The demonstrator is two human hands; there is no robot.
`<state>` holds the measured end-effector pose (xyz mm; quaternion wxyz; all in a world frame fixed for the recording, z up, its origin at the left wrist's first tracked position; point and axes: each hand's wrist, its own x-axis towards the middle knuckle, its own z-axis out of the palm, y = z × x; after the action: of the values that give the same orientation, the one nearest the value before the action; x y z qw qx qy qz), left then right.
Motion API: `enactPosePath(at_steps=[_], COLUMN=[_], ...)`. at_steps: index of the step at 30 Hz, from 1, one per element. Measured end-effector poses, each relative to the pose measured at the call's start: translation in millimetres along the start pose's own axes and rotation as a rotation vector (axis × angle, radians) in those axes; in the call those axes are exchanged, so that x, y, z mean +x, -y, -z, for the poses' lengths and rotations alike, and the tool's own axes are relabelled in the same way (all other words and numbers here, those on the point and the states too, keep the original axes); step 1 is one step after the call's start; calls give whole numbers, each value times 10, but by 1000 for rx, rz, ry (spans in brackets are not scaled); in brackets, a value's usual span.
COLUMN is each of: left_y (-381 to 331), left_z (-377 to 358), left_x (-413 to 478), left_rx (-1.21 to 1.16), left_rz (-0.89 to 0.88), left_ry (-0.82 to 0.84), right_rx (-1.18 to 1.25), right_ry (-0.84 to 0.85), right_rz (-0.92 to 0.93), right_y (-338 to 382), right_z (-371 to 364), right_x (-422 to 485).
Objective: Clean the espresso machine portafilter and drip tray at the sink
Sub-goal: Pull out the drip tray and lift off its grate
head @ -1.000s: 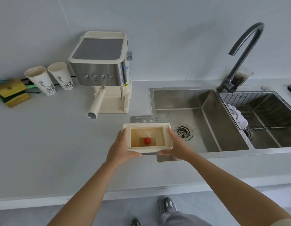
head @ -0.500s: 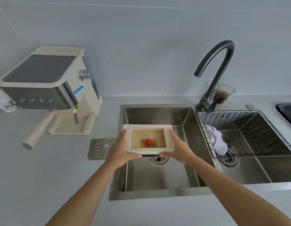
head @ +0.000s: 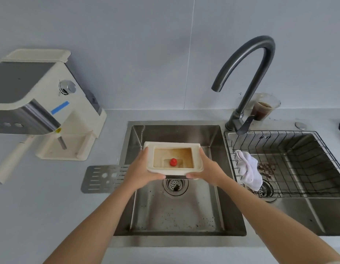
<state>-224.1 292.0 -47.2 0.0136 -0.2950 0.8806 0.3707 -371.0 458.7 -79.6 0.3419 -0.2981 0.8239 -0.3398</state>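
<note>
Two bare forearms reach out over the pale counter (head: 41, 216) and the near edge of a steel sink (head: 175, 216). The left hand (head: 139, 168) and right hand (head: 207, 168) each grip one short side of the cream drip tray (head: 150, 159), fingers curled round its walls and thumbs along its near rim. The tray is held level above the left basin, just over the drain (head: 175, 185); brown liquid stains its floor around a red float (head: 173, 162). The tray's slotted metal grate (head: 100, 178) lies on the counter beside the left wrist. To the right, a white cloth (head: 248, 172) hangs over a wire basket (head: 298, 141) in the second basin. Farther left stands the espresso machine (head: 41, 103), with the portafilter (head: 11, 161) handle jutting out beneath it. At the back wall, a dark faucet (head: 247, 73) arches beside a plastic cup (head: 264, 109) of brown liquid.
</note>
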Motion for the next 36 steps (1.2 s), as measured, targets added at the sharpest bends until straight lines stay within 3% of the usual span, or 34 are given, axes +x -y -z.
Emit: enactPosePath(at_steps=[21,36], left_y=[82,11], left_z=[156,159], left_x=[669,914], left_rx=[233,287], left_rz=[114,220], left_ry=[286,288], right_rx=[384,463], right_ry=[48,179], right_rz=[-237,-516], right_y=[-189,-304], right_z=[-74,-149], right_x=[229,315])
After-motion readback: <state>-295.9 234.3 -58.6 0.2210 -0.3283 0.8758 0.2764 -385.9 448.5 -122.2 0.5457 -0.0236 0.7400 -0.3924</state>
